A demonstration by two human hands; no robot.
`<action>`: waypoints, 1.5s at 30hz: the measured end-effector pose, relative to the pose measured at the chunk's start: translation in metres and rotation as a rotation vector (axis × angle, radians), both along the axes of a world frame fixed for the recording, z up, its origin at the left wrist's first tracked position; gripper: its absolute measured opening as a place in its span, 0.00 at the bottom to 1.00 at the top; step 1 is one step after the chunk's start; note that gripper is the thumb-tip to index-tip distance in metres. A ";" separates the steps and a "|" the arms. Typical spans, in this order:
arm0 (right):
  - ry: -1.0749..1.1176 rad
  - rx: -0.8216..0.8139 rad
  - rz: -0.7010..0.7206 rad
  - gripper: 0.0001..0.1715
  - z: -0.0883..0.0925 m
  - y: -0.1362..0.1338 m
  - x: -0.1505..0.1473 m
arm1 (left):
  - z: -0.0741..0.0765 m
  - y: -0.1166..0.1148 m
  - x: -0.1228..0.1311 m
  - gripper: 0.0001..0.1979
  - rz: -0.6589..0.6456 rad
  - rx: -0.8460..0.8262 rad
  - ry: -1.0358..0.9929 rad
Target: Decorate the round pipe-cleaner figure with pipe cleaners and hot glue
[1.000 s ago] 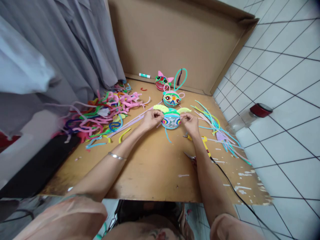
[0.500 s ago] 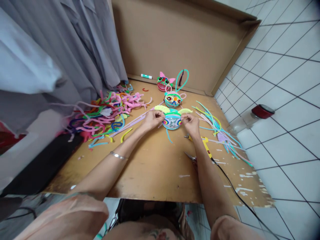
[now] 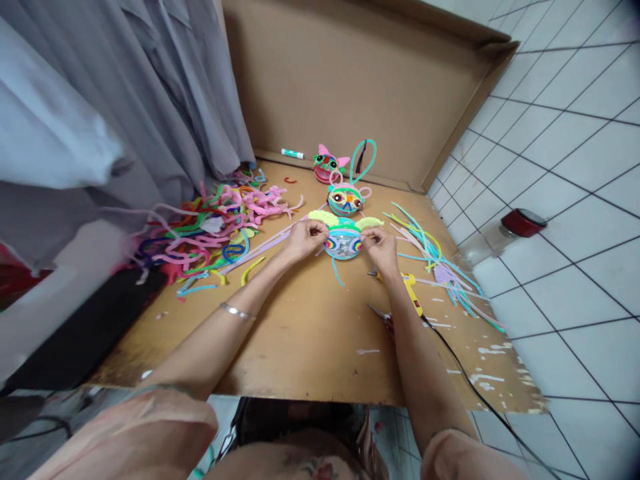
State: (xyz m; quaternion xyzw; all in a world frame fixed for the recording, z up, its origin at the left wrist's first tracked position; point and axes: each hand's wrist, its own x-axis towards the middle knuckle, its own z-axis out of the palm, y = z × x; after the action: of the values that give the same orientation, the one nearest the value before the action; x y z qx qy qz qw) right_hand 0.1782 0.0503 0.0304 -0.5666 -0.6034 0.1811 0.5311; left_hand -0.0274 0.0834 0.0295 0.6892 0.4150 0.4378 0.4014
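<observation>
In the head view, a round pipe-cleaner animal head [image 3: 343, 247] rests on the table, with turquoise and green bands, ringed coloured eyes and two pale yellow ears. My left hand [image 3: 307, 240] pinches its left edge, below one ear. On the opposite edge, the fingertips of my right hand [image 3: 379, 245] are closed in the same way. A loose blue pipe cleaner [image 3: 338, 272] lies just below the head. Right behind it sits a finished-looking head [image 3: 346, 199] with pink loop ears, and farther back a red one [image 3: 327, 165] with pink pointed ears.
A tangled heap of pipe cleaners [image 3: 215, 227] covers the table's left side. Longer strands [image 3: 435, 253] lie at right. A yellow glue gun [image 3: 413, 293] with a black cord and pliers-like tool [image 3: 380, 313] are by my right forearm. A cardboard wall [image 3: 360, 87] stands behind.
Both hands keep their places at the two sides of the animal head. Only a very slight shift of the whole view shows.
</observation>
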 end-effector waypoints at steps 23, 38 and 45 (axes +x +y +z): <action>-0.782 -0.033 -0.215 0.11 0.041 -0.139 -0.049 | 0.012 -0.107 0.002 0.15 0.256 0.717 0.330; -0.850 -0.126 -0.196 0.11 0.007 -0.153 -0.059 | -0.024 -0.110 0.012 0.13 -0.278 0.343 0.248; -1.035 -0.293 -0.408 0.18 -0.006 -0.188 -0.034 | -0.023 -0.100 0.006 0.13 -0.104 0.211 0.210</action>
State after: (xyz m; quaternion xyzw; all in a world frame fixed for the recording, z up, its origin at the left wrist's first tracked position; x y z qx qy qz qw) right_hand 0.1446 -0.1374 0.0244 -0.7540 -0.6318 -0.1445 0.1068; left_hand -0.0214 -0.0168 0.0068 0.7902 0.3701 0.3831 0.3031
